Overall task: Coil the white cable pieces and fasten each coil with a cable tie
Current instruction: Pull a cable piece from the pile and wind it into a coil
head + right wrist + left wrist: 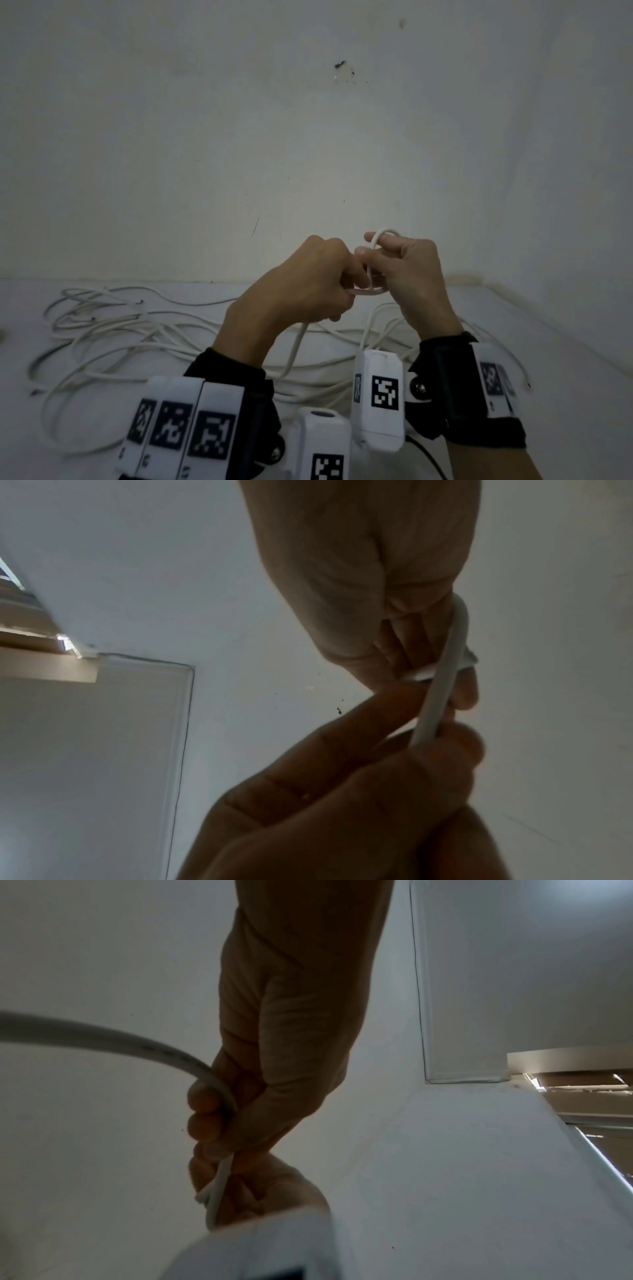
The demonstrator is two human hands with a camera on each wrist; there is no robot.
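Note:
I hold both hands up above the white table (pixel 565 394), close together. My left hand (pixel 329 284) has its fingers curled round a white cable (pixel 369 274), which hangs from under it down to the table. My right hand (pixel 376 250) pinches the same cable, and a small loop of it passes over the index finger. In the left wrist view the cable (pixel 113 1039) comes in from the left and goes under the curled left fingers (pixel 202 1099). In the right wrist view my right fingers (pixel 455 748) pinch the cable (pixel 441 691) just below the left hand (pixel 359 574). No cable tie shows.
A long tangle of loose white cable (pixel 137 329) sprawls over the table from the left to behind my wrists. A bare white wall (pixel 308 137) stands right behind the table. The wrist cameras (pixel 376 394) with black-and-white markers fill the bottom of the head view.

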